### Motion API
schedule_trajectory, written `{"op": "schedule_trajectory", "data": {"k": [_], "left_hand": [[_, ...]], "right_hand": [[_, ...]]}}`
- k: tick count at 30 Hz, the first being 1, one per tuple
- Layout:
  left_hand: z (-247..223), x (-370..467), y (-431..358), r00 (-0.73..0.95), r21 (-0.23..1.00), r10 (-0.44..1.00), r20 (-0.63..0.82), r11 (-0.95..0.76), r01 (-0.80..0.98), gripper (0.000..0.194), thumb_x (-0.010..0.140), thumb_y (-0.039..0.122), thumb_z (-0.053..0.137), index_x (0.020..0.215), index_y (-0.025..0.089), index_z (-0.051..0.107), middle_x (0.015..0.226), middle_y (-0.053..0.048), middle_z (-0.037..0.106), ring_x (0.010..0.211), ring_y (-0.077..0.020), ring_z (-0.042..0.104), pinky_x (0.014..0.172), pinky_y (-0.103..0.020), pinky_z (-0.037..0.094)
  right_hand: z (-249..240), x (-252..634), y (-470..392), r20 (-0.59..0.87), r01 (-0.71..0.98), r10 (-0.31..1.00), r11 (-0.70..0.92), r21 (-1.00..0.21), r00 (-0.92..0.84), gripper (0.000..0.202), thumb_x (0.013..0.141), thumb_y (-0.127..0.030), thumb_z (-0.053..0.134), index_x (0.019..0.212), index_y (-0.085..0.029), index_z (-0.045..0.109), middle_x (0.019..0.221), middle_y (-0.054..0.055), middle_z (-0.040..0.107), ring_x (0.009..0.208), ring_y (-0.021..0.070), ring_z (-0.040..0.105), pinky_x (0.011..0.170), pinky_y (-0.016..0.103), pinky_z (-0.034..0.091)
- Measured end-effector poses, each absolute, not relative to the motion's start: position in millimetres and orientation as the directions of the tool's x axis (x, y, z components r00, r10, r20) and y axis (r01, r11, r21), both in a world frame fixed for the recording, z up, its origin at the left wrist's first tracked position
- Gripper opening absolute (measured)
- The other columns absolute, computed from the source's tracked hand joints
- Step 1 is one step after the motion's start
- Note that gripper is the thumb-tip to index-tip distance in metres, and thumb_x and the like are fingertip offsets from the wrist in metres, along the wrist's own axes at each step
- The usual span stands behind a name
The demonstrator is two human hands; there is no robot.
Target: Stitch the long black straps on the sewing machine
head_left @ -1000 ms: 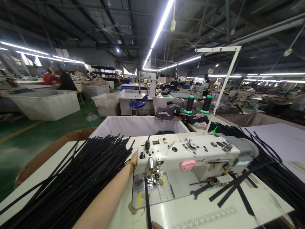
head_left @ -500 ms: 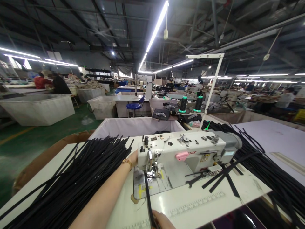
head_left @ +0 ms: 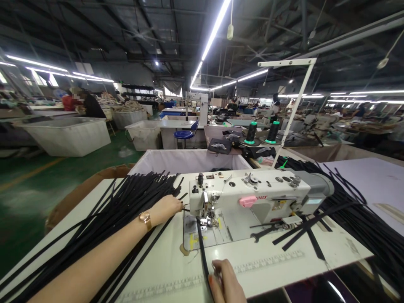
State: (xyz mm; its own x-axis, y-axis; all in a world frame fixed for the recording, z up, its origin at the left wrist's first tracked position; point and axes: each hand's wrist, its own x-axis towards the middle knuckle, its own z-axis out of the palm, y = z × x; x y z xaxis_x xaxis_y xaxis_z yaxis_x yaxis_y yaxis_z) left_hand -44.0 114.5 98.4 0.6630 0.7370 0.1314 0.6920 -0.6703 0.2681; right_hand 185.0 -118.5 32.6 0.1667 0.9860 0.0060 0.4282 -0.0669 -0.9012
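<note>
Right hand [head_left: 227,280] curls against a black strip [head_left: 202,246]; left hand [head_left: 166,209] bends beside the sewing machine [head_left: 230,198]; cannot tell either grip.

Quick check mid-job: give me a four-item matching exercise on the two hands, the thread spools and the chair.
1. left hand
2. right hand
3. thread spools
4. chair

A. blue
B. at the single black strip leading from the sewing machine
C. black and green
D. at the ends of the piled strips

Pairs: 1-D; 2-B; 3-C; 4-A
</note>
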Motion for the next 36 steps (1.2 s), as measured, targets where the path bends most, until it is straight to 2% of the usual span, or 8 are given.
{"op": "schedule_trajectory", "data": {"k": [5,7,10,21,28,31,33,36], "left_hand": [[74.4,-52.3,46.4,0.565,0.302,0.822,0.076,-0.559,0.772,0.026,0.093,0.029,0.045,0.076,0.020,0.064,0.078,-0.007,0.068,0.077,-0.0233,0.063,0.073,-0.032,0.041],[66.0,-49.9,36.2,0.499,0.337,0.864,0.065,-0.490,0.804,0.031,0.095,0.031,0.040,0.078,0.021,0.063,0.078,-0.006,0.068,0.074,-0.0219,0.063,0.067,-0.029,0.039],[59.7,-49.4,41.3,0.434,0.398,0.900,0.044,-0.415,0.818,0.032,0.094,0.030,0.038,0.077,0.020,0.063,0.077,-0.004,0.068,0.071,-0.0199,0.062,0.063,-0.027,0.036],[59.0,-55.6,55.2,0.424,0.502,0.905,-0.010,-0.363,0.785,0.031,0.091,0.031,0.039,0.068,0.019,0.056,0.070,-0.002,0.063,0.067,-0.0178,0.057,0.060,-0.025,0.033],[73.4,-52.9,48.1,0.446,0.498,0.895,-0.004,-0.385,0.777,0.030,0.093,0.034,0.041,0.075,0.019,0.061,0.077,-0.004,0.066,0.073,-0.0201,0.061,0.067,-0.027,0.041],[93.9,-70.8,38.9,0.454,0.525,0.884,0.113,-0.441,0.728,0.025,0.092,0.038,0.045,0.090,0.020,0.063,0.091,-0.005,0.068,0.086,-0.0215,0.063,0.079,-0.029,0.046],[113.1,-99.5,25.8,0.369,0.552,0.888,0.274,-0.459,0.696,0.027,0.092,0.041,0.047,0.098,0.020,0.062,0.098,-0.005,0.067,0.093,-0.0219,0.062,0.085,-0.031,0.048],[142.8,-162.1,-11.8,-0.071,0.613,0.865,0.497,-0.292,0.734,0.036,0.095,0.048,0.040,0.109,0.019,0.057,0.105,-0.005,0.065,0.097,-0.0228,0.061,0.086,-0.036,0.051]], "right_hand": [[42.9,157.9,-86.0,-0.172,0.010,0.984,-0.172,-0.985,-0.047,0.045,0.085,-0.060,0.045,0.092,-0.018,0.062,0.070,0.000,0.058,0.050,0.0106,0.043,0.044,0.024,0.033],[43.9,147.3,-63.8,-0.288,-0.207,0.953,-0.301,-0.931,-0.093,0.044,0.082,-0.058,0.052,0.092,-0.016,0.060,0.065,-0.004,0.052,0.044,0.0063,0.034,0.038,0.020,0.023],[44.8,140.0,-28.6,-0.407,-0.371,0.906,-0.421,-0.828,-0.118,0.034,0.081,-0.048,0.060,0.090,-0.015,0.058,0.061,-0.006,0.048,0.042,0.0044,0.036,0.035,0.015,0.023],[42.1,134.7,27.6,-0.535,-0.441,0.794,-0.606,-0.662,-0.288,0.028,0.093,-0.034,0.041,0.076,-0.015,0.053,0.052,-0.007,0.044,0.033,0.0007,0.025,0.031,0.012,0.011],[32.6,131.0,29.5,-0.505,-0.452,0.835,-0.545,-0.706,-0.218,0.021,0.083,-0.034,0.058,0.078,-0.015,0.052,0.050,-0.009,0.044,0.033,0.0007,0.027,0.031,0.013,0.014],[37.5,130.7,17.9,-0.442,-0.450,0.879,-0.472,-0.758,-0.178,0.029,0.077,-0.041,0.066,0.083,-0.015,0.054,0.052,-0.009,0.045,0.035,0.0004,0.027,0.031,0.013,0.013],[46.4,132.6,3.3,-0.399,-0.446,0.902,-0.428,-0.786,-0.164,0.039,0.073,-0.048,0.069,0.087,-0.014,0.055,0.055,-0.009,0.045,0.037,-0.0003,0.026,0.031,0.012,0.012],[61.1,138.3,-29.9,-0.338,-0.403,0.922,-0.386,-0.830,-0.187,0.047,0.072,-0.055,0.070,0.093,-0.014,0.058,0.063,-0.008,0.047,0.040,-0.0007,0.027,0.033,0.012,0.015]]}}
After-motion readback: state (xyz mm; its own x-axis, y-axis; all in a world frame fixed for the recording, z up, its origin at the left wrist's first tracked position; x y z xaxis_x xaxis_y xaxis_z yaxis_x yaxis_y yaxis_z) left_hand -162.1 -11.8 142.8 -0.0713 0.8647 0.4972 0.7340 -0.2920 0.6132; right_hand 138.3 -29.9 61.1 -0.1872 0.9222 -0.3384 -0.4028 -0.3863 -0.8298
